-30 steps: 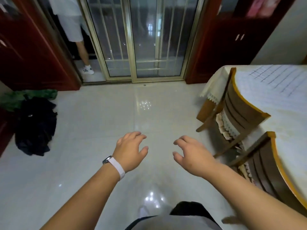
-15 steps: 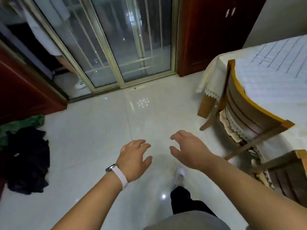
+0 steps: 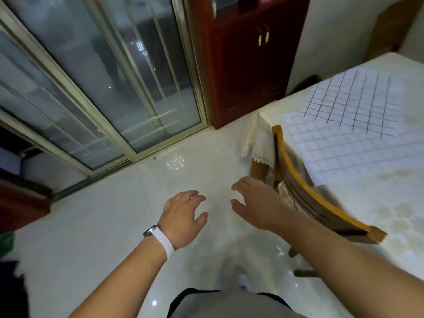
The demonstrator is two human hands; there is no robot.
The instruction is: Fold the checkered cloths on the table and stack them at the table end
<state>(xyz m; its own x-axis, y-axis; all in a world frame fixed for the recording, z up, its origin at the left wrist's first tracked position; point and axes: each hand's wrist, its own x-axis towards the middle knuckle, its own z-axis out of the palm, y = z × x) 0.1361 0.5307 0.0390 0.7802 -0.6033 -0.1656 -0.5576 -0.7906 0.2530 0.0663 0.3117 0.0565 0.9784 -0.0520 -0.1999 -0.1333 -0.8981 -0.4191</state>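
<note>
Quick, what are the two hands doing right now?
Left hand: open, fingers loosely spread, holding nothing.
Right hand: open, fingers loosely curled, holding nothing.

Home dining room: clothed table (image 3: 387, 203), wooden chair (image 3: 316, 198), cabinet (image 3: 247, 65)

A glossy pale tiled floor (image 3: 114, 226) is spread across the centre, and a cluster of light spots (image 3: 175, 161) is reflected on it just above the middle. A sliding glass door (image 3: 103, 76) in a pale metal frame is seen from 10 to 12 o'clock. A dark red wooden cabinet (image 3: 250, 65) with two small handles is set at 1 o'clock, beside a white wall (image 3: 332, 31). A wooden chair (image 3: 307, 198) with a yellow top rail is placed at 3 o'clock. A black bundle (image 3: 11, 292) is found at 8 o'clock, with something green (image 3: 6, 242) just above it.
</note>
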